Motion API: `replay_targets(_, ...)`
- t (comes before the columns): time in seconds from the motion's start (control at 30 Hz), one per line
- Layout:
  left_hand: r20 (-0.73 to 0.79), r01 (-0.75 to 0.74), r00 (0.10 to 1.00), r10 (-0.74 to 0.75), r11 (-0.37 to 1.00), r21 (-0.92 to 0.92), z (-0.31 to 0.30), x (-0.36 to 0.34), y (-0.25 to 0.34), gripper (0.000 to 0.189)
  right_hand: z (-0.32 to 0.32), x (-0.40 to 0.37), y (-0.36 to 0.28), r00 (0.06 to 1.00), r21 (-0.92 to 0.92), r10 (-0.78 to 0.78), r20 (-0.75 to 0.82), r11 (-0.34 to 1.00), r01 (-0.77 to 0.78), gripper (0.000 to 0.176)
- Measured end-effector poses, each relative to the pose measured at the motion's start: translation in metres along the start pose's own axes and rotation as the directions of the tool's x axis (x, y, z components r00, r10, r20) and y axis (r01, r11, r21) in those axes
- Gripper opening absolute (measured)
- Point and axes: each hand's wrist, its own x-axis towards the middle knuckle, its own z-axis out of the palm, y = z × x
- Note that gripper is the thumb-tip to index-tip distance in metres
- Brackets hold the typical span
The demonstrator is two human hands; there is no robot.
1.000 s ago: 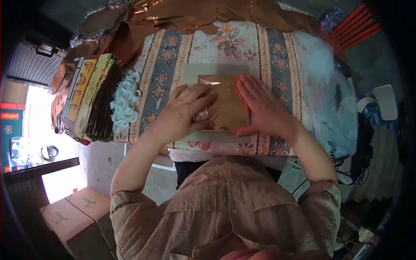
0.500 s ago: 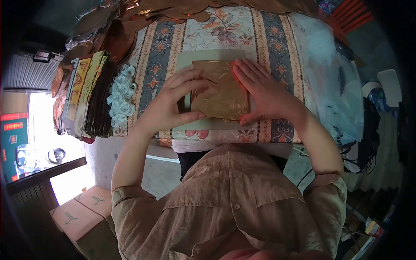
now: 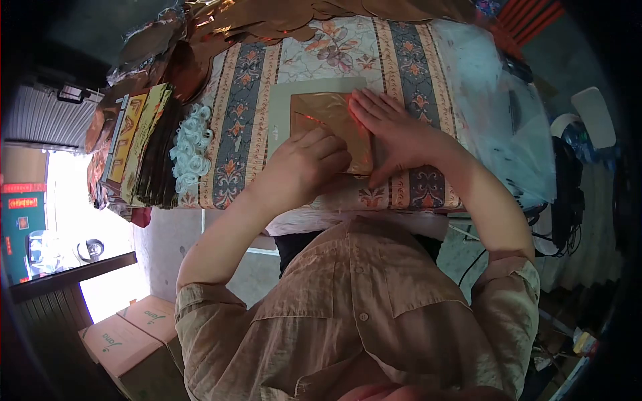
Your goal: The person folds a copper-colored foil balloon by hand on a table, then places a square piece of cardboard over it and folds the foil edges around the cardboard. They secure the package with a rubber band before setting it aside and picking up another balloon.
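Observation:
A square, shiny brown-gold sheet or packet (image 3: 321, 107) lies on a grey-green card (image 3: 279, 117) near the table's front edge. Over its lower left part is my left hand (image 3: 304, 164), fingers curled in and pressed together; whatever they pinch is hidden beneath them. My right hand (image 3: 394, 130) rests flat along the square's right side, fingers stretched out towards its upper right corner. A thin reddish glint crosses the foil just above my left knuckles.
A patterned tablecloth (image 3: 334, 50) covers the table. To the left are a stack of gold and yellow packs (image 3: 137, 144) and a heap of white curled pieces (image 3: 191, 150). Copper-coloured foil (image 3: 267, 27) lies along the back, clear plastic bags (image 3: 495, 120) on the right. A cardboard box (image 3: 130, 337) stands lower left.
My left hand has moved right onto the gold square, and its spread fingers have curled shut. My right hand stays flat at the right side. The view has shifted slightly.

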Motion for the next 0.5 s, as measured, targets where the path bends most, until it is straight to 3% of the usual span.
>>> replay_targets(0.13,0.008,-0.087,0.996,0.086,0.987,0.134,0.006,-0.001,0.000,0.016,0.001,0.001,0.000,1.000,0.000,-0.001,0.002,1.000,0.001,0.141)
replay_targets(0.23,-0.026,-0.118,0.992,0.122,0.984,0.133,0.009,0.000,-0.001,0.014,0.000,0.000,-0.001,1.000,-0.009,-0.004,0.006,1.000,0.004,0.142)
replay_targets(0.5,-0.043,-0.095,0.994,0.104,0.979,0.179,0.017,0.000,0.004,0.012,-0.001,0.001,-0.002,1.000,-0.043,0.002,0.017,0.999,-0.001,0.142)
